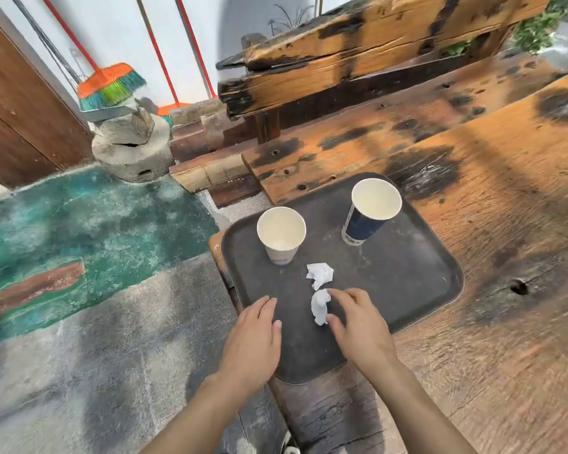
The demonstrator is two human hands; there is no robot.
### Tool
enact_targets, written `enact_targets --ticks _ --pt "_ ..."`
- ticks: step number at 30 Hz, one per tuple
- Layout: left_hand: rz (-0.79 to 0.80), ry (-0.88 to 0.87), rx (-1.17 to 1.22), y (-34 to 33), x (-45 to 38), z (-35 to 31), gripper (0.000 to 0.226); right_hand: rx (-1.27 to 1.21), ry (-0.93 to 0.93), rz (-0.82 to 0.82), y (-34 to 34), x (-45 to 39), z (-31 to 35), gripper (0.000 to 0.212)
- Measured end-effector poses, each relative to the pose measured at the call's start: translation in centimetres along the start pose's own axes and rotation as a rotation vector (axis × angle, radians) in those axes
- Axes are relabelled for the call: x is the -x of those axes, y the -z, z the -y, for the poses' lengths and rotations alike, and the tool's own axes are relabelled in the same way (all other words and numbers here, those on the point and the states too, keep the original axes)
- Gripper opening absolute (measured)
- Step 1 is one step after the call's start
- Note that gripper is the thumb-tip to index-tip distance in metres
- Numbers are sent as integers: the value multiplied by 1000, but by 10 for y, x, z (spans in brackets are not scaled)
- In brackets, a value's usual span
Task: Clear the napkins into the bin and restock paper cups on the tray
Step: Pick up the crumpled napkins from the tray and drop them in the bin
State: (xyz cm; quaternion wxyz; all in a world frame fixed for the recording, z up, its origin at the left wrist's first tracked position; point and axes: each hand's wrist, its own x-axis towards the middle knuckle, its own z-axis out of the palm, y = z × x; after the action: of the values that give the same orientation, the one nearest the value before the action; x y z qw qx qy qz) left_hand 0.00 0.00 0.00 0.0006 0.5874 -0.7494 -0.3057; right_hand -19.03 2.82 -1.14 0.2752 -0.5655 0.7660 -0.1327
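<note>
Your right hand (358, 317) is closing on the near crumpled napkin (320, 306), thumb & index touching its ends, not yet clamped. Its long axis is running away from you. Second napkin (319, 274) is lying just beyond, mid-tray (423, 290). Left hand (258, 335) is resting flat, fingers apart, empty.

Both forearms are bare to the frame's edge (no sleeves, seemingly no rings or watch).

Two crumpled white napkins (320, 291) and two upright, empty paper cups (281, 234) on a dark tray (417, 280).
</note>
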Motion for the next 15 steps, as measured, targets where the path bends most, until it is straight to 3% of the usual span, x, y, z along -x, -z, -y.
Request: enact_targets --ticks 6,11,15 --pt "-51 -67 54 -26 -53 10 45 -17 -23 5 -33 -25 -13 35" --pt "-63 -277 -162 -41 -83 -7 47 44 -63 -10 -42 -26 -33 16" --pt "-100 -264 -225 -53 -108 -29 46 3 -203 -79 -29 -11 -59 14"
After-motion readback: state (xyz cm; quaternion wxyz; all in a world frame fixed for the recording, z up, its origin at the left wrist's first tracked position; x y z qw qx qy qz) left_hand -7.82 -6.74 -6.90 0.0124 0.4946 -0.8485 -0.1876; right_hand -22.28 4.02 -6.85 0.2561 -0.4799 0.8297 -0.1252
